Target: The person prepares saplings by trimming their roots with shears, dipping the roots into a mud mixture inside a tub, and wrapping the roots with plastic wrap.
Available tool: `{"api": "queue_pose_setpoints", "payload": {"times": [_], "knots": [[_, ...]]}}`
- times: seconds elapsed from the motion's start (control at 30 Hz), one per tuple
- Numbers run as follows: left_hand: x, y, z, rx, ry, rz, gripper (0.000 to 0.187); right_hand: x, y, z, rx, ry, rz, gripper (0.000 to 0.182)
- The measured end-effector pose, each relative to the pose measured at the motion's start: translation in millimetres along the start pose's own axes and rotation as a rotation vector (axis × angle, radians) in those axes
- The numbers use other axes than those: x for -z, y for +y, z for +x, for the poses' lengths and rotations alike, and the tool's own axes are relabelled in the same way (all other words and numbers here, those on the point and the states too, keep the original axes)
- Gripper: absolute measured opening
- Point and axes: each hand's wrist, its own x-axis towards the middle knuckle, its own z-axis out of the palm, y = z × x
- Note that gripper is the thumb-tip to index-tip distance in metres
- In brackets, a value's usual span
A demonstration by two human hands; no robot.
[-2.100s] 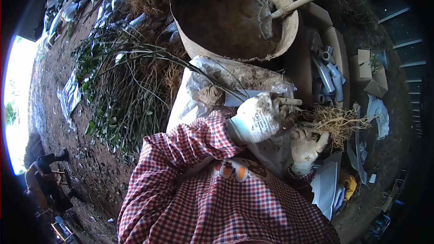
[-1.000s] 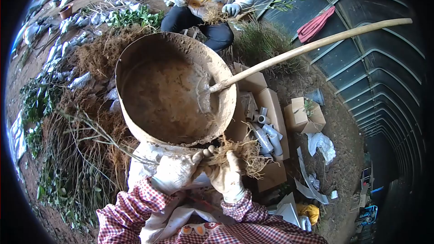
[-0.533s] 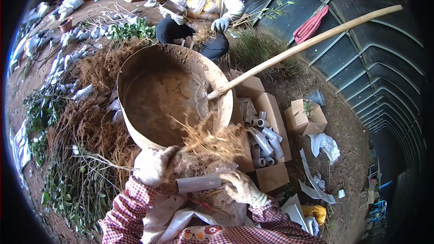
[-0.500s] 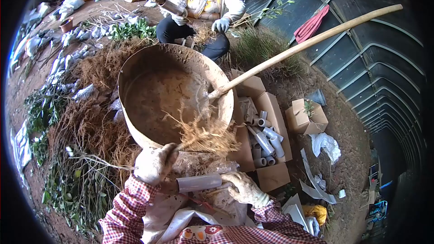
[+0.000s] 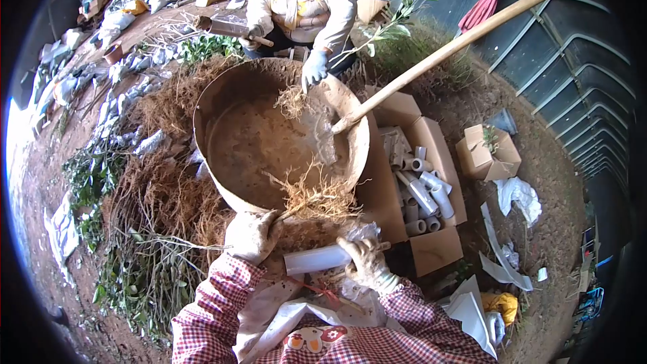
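Observation:
My left hand (image 5: 251, 236), in a muddy glove, is closed around the stem of a bare-root plant (image 5: 322, 201). Its tangled roots hang over the near rim of a large round tub (image 5: 210, 162), while thin stems stick out to the left. My right hand (image 5: 367, 264), also gloved, grips the right end of a pale roll of plastic film (image 5: 313, 260), which lies roughly level below the roots. Inside the tub is brown mud (image 5: 249, 155). A long wooden handle (image 5: 465, 44) leans out over the right rim, its blade in the mud.
Across the tub a co-worker (image 5: 303, 13) holds a roll and dangles roots (image 5: 292, 102) over the mud. On the right stands a cardboard box (image 5: 441, 152) of several film rolls (image 5: 421, 192). Heaped bare-root plants (image 5: 162, 209) lie on the left. A smaller box (image 5: 488, 155) sits farther right.
The co-worker's gloved hand has brought a root bundle over the tub. My view has shifted, so the scene sits farther right. Both my hands keep their holds.

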Motion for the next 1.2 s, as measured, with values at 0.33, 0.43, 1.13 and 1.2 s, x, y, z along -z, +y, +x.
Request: {"api": "queue_pose_setpoints", "payload": {"times": [0.33,0.43,1.13,1.2], "knots": [[-11.0,-4.4,5.6,-0.004,-0.021,0.022,0.025,5.9,-11.6,6.8,-0.081,0.211,0.12,0.063],[-15.7,-7.2,6.0,-0.039,0.021,0.025,0.025,-0.2,-7.2,5.4,-0.084,0.234,0.129,0.063],[-25.4,-15.0,5.6,-0.065,-0.017,0.048,0.029,8.8,-10.0,8.9,-0.131,0.208,0.225,0.061],[-25.2,-15.1,5.2,-0.064,-0.026,0.057,0.029,2.9,-6.5,6.2,-0.13,0.215,0.206,0.061]]}}
